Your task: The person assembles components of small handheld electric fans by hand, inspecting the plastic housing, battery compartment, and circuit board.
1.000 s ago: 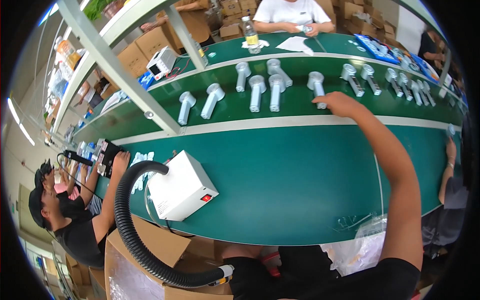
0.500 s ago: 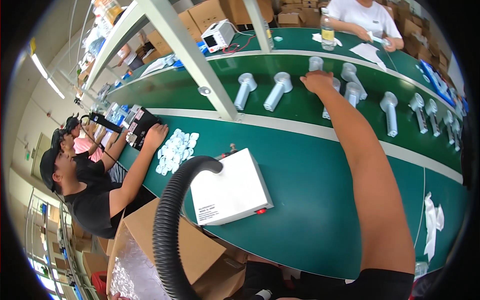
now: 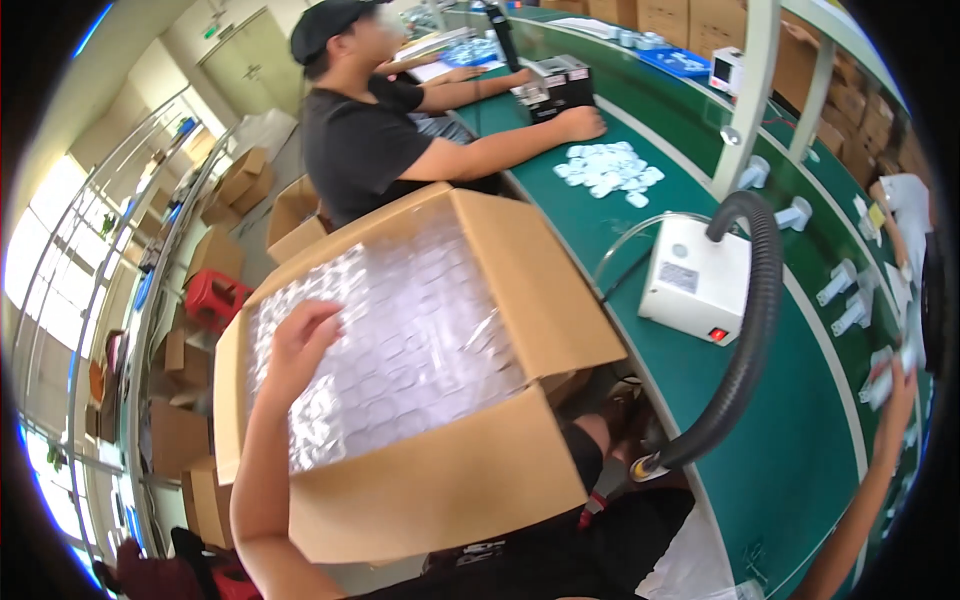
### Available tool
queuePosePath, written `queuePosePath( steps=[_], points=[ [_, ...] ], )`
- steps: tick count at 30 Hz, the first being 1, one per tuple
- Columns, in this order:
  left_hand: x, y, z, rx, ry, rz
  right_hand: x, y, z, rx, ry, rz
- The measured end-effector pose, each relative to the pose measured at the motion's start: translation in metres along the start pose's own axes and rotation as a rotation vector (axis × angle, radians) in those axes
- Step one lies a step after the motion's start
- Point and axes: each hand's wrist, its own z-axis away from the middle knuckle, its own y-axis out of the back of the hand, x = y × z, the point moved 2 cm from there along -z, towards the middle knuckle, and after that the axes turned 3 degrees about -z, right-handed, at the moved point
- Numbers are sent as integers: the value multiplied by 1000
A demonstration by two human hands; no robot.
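Note:
Over the left part of an open cardboard box (image 3: 430, 500) is my left hand (image 3: 303, 340), its fingers curled in; whatever they may hold is hidden. Inside the box lies a clear plastic tray (image 3: 410, 330) with rows of hollows, and crinkled clear plastic film (image 3: 318, 425) covers its left side. At the far right, my right hand (image 3: 898, 388) closes on a pale grey handheld device (image 3: 876, 384) at the green conveyor belt. More such devices, each with a round cup-like head, lie along the belt, one pale device (image 3: 838, 282) among them.
A white machine (image 3: 697, 280) with a lit red switch stands on the green bench, its black ribbed hose (image 3: 765, 290) arching toward me. Beyond it lies a heap of small white parts (image 3: 610, 170). A person (image 3: 370, 140) in black works at a black device (image 3: 555, 88).
The view has swung left and down onto the box. My left hand has come into sight over it. My right arm now reaches at the far right edge of the view.

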Motion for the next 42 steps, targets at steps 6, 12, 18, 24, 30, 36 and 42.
queuePosePath(
  steps=[6, 12, 18, 24, 30, 36, 42],
  points=[
    [20, 1, -2, -103, -400, -421, -56, -70, 219, -207, -302, -27],
    [27, -47, -46, -104, -750, -623, -43, -198, 359, -672, -1007, -436],
    [0, -71, -64, -177, -606, -979, -2, -287, 337, -797, -883, -496],
    [34, -12, -33, 63, -701, -132, -3, -304, 303, -821, -817, -569],
    [91, -27, 129, -479, -243, 737, 15, -263, 331, -674, -827, -548],
    [91, -234, 226, -901, 99, 874, -3, -183, 369, -506, -602, -376],
    [92, -362, 187, -681, 371, 935, -17, -127, 383, -391, -526, -251]
  ],
)
